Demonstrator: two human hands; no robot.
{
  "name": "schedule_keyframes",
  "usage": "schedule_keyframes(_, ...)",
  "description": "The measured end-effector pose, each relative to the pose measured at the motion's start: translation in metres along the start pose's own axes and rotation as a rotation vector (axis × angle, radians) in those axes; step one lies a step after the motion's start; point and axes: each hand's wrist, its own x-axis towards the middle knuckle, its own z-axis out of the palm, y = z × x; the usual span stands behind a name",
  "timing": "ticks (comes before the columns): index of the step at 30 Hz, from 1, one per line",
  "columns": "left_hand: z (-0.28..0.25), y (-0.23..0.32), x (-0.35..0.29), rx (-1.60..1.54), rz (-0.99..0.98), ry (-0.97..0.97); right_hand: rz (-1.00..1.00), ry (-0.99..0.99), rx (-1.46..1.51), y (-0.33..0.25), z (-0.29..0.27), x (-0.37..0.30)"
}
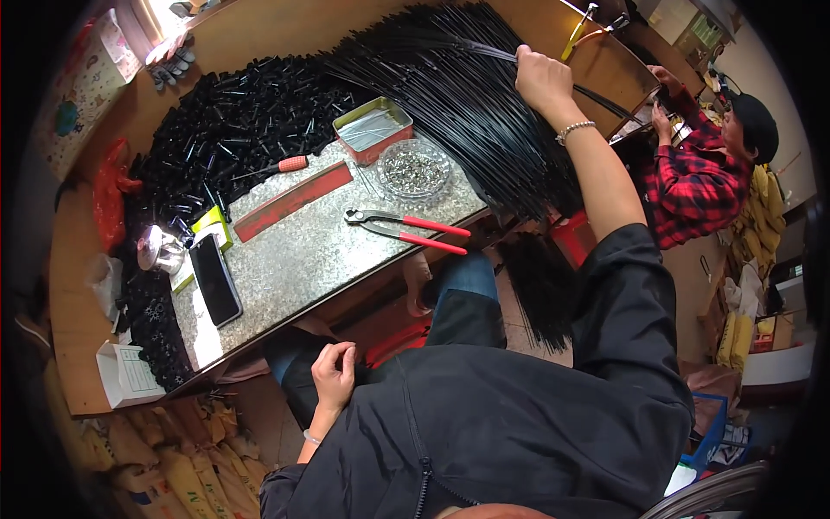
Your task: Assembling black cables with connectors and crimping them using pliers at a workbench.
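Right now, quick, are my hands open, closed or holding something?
Left hand: curled closed; nothing shows in it, though the palm is hidden.
Right hand: closed, holding some thin black rods.

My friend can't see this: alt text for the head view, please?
A person's right hand grips thin black rods at a large pile of similar ones; the left hand is loosely curled. Red-handled metal pincers and a clear round dish lie on a speckled grey worktop.
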Motion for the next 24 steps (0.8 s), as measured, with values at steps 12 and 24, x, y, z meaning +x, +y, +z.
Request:
schedule_keyframes(12,-0.001,0.027,0.027,0.020,0.133,-0.058,-0.018,0.203,0.104,0.016,-0.066,-0.002)
schedule_keyframes(24,-0.011,0.162,0.209,0.139,0.362,0.239,-0.376,0.208,0.543,-0.078,-0.140,-0.108)
